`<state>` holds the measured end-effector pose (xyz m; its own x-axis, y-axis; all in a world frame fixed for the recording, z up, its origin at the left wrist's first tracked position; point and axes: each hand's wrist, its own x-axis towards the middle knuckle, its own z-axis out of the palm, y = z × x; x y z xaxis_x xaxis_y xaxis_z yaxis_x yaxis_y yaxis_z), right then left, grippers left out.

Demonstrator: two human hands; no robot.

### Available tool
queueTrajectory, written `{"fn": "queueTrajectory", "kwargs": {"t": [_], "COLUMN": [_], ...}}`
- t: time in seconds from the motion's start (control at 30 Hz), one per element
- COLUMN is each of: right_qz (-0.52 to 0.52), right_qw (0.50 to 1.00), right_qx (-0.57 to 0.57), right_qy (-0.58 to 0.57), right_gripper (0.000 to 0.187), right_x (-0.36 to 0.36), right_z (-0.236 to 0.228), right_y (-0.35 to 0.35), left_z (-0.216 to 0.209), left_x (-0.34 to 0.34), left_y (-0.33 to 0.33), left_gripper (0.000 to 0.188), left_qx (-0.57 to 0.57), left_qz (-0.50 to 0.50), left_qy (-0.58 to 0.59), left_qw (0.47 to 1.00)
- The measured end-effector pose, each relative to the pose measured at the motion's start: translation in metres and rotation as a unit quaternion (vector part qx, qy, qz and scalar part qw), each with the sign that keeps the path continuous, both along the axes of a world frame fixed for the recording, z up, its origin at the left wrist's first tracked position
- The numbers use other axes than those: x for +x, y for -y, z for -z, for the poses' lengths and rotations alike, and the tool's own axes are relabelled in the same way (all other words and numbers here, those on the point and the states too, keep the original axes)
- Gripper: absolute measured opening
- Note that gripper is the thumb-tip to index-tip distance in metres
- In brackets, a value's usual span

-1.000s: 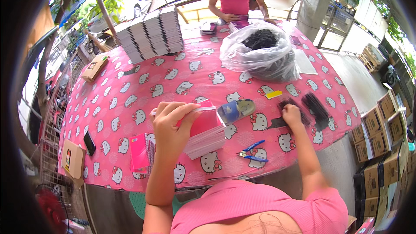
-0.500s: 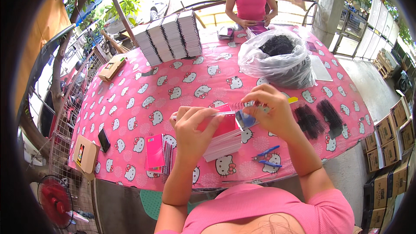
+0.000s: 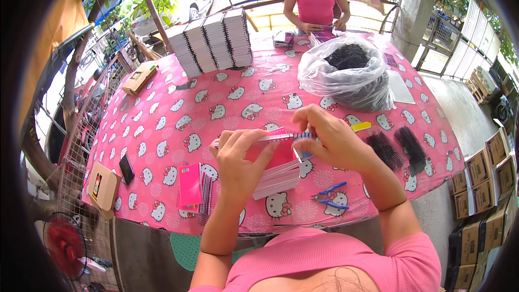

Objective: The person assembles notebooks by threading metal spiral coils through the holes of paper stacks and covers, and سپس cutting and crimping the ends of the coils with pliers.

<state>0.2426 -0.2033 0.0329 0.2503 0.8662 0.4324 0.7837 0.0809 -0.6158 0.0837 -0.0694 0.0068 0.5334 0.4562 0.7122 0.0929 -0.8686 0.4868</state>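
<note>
Between my two hands is a thin notebook (image 3: 278, 138), its punched edge turned up. My left hand (image 3: 240, 151) pinches it from the left, thumb in front and fingers behind. At its right end my right hand (image 3: 335, 139) has thumb and forefinger closed on a spiral binding coil (image 3: 303, 135), which lies at the row of holes. Below the hands stands a stack of loose notebooks (image 3: 278, 180) with a pink-red cover on top. Blue-handled cutting pliers (image 3: 331, 196) lie to its right. Left of my left forearm are several pink spiral notebooks (image 3: 190, 185).
Black coils (image 3: 412, 148) lie at the right, near a yellow tag (image 3: 361, 126). A plastic bag (image 3: 316, 78) of black coils stands farther back. Tall notebook stacks (image 3: 211, 43) rise at the far left. A phone (image 3: 126, 168) and cardboard box (image 3: 104, 186) sit left. A co-worker (image 3: 314, 2) stands opposite.
My right hand has moved left and slightly down, bringing the coil close against the notebook's punched edge. My left hand keeps its hold.
</note>
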Motion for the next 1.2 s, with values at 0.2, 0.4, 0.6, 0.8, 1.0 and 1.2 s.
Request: {"fn": "queueTrajectory", "kwargs": {"t": [0.2, 0.4, 0.6, 0.8, 1.0, 1.2], "right_qz": [-0.002, 0.035, 0.038, 0.034, 0.206, -0.197], "right_qw": [0.991, 0.988, 0.997, 0.963, 0.961, 0.965], "right_qx": [0.035, 0.023, 0.009, -0.231, -0.182, -0.015], "right_qy": [0.127, 0.147, -0.065, 0.138, 0.031, -0.171], "right_gripper": [0.02, 0.015, 0.02, 0.071, 0.054, 0.041], "right_x": [-0.007, -0.022, 0.063, 0.12, 0.11, 0.098], "right_z": [0.003, 0.005, -0.005, 0.205, 0.143, 0.02], "right_y": [-0.004, -0.011, -0.007, 0.01, -0.022, -0.027], "left_z": [0.001, 0.002, 0.003, 0.009, 0.011, 0.004], "left_x": [-0.004, -0.004, -0.009, -0.005, 0.001, 0.008], "left_y": [0.0, -0.001, -0.005, -0.011, -0.006, -0.005], "left_gripper": [0.02, 0.021, 0.023, 0.028, 0.029, 0.032], "left_qx": [0.005, 0.011, 0.018, 0.062, 0.022, 0.001], "left_qz": [0.001, -0.003, -0.004, 0.009, 0.015, 0.005], "left_qy": [-0.014, -0.017, -0.01, 0.037, 0.03, 0.0], "left_qw": [1.0, 1.0, 1.0, 0.997, 0.999, 1.0]}}
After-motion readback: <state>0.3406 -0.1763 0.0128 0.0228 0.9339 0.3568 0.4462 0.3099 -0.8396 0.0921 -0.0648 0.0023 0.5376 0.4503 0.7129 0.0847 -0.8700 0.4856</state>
